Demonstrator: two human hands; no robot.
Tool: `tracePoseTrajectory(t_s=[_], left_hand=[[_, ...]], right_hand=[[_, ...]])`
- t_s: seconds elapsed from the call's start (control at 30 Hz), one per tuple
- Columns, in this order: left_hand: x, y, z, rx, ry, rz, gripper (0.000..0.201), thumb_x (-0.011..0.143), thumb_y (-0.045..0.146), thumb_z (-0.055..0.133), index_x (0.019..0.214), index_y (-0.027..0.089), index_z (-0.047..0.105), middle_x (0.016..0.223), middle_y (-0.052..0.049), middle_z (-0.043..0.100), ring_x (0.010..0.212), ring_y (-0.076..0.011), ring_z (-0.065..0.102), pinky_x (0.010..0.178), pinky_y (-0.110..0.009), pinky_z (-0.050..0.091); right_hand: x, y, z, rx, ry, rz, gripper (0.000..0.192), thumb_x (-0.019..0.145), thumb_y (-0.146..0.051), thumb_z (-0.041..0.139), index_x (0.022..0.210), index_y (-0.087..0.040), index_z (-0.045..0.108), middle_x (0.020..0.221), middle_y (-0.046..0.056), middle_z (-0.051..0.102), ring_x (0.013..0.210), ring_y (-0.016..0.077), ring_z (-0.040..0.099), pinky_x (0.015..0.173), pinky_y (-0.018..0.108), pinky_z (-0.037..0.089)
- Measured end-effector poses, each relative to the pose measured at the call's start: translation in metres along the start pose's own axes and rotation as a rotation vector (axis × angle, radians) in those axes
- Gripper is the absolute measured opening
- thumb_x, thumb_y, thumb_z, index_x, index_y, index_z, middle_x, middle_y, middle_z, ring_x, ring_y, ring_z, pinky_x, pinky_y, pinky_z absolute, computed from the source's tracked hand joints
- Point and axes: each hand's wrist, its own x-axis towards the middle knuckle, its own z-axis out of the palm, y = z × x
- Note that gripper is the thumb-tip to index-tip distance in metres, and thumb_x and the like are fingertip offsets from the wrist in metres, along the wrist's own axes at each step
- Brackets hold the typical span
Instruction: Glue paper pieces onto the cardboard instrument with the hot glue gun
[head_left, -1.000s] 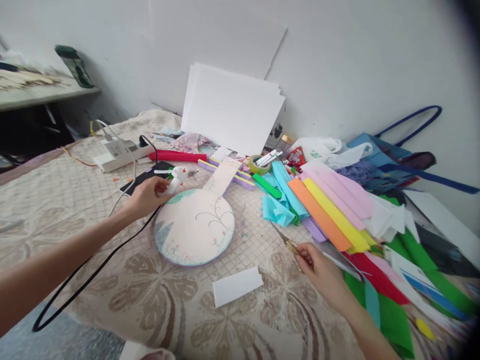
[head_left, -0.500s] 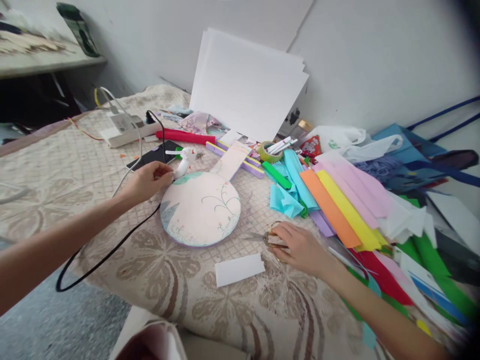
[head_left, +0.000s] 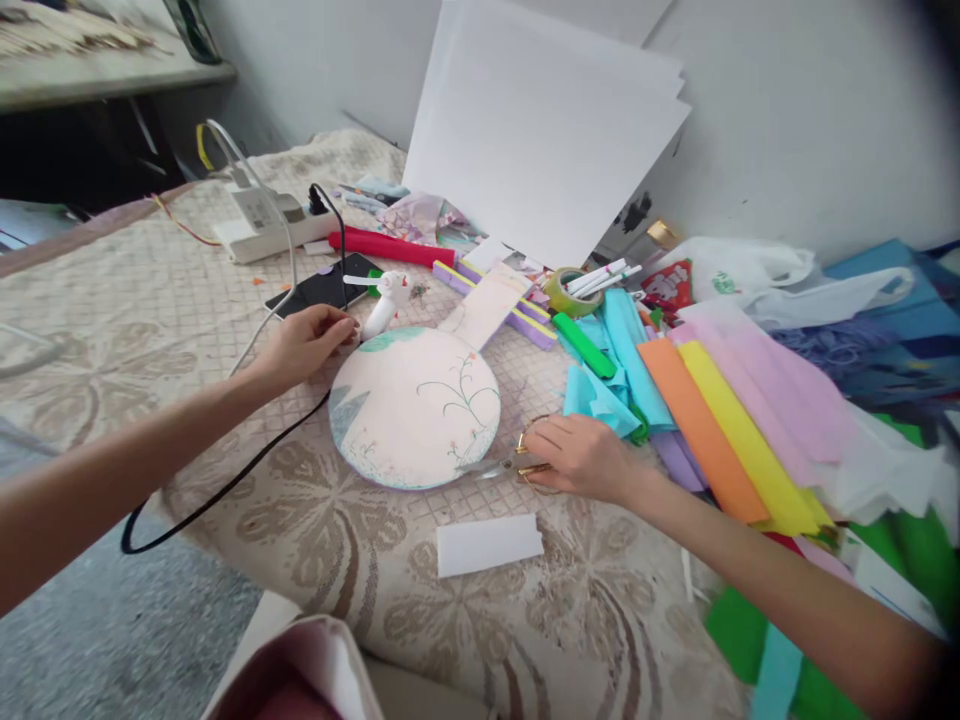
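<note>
A round pale pink paper fan (head_left: 415,405) with painted stems lies flat on the patterned cloth (head_left: 135,340). My left hand (head_left: 304,342) rests at the fan's upper left edge, fingertips touching a small white glue gun (head_left: 384,300) that stands on the cloth. My right hand (head_left: 581,458) lies just right of the fan, fingers on gold-handled scissors (head_left: 510,465) whose blades point left over the fan's rim. A white paper strip (head_left: 489,545) lies below the fan, apart from both hands.
Folded coloured paper sheets (head_left: 720,420) fan out at the right. White card sheets (head_left: 547,120) lean on the wall. A red roll (head_left: 390,247), tape roll (head_left: 564,292), markers, a phone (head_left: 322,288), a power strip (head_left: 266,220) and a black cable (head_left: 225,485) lie nearby.
My right hand brought the scissors left from beside the coloured sheets to the fan's right rim. My left hand stayed by the glue gun. The view tilted down and closer.
</note>
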Motion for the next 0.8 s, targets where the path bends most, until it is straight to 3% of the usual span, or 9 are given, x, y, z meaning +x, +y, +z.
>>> tracePoseTrajectory(t_s=[0.27,0.8], left_hand=[[-0.005,0.006,0.002,-0.049,0.018,-0.003,0.026,0.082,0.037,0.053,0.093,0.015,0.061,0.086,-0.005,0.068,0.075,-0.0137,0.063,0.071,-0.028,0.05],[-0.009,-0.007,0.005,-0.039,0.008,0.135,0.029,0.088,0.039,0.05,0.1,0.015,0.062,0.096,-0.006,0.067,0.084,-0.0135,0.06,0.073,-0.024,0.046]], right_hand=[[0.005,0.008,0.007,-0.013,0.021,-0.076,0.029,0.091,-0.043,0.049,0.082,-0.017,0.059,0.069,0.002,0.059,0.067,0.0169,0.052,0.057,0.03,0.028],[0.012,0.016,0.015,-0.039,0.075,-0.148,0.029,0.092,-0.043,0.049,0.08,-0.019,0.061,0.068,0.001,0.061,0.065,0.015,0.053,0.057,0.029,0.032]])
